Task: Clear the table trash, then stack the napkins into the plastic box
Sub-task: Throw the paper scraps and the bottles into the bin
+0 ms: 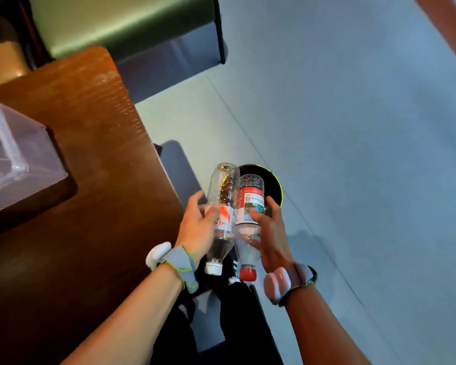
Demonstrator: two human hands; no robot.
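We hover over grey floor (353, 127). Left hand (198, 227) loosely touching white-capped bottle (221, 206), right hand (271, 233) spread against red-capped bottle (249, 206), both above black bin (274, 180). Plastic box (16, 159) on wooden table (90, 154); green seat (132, 25) beyond.

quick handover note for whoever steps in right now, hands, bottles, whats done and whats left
Left hand: fingers loose around the white-capped bottle.
Right hand: fingers spread against the red-capped bottle.
Both bottles hang bottoms-first over the black bin on the floor, not yet inside.
The plastic box sits on the table.
Left: drop the bottles, then stack napkins; none in view.
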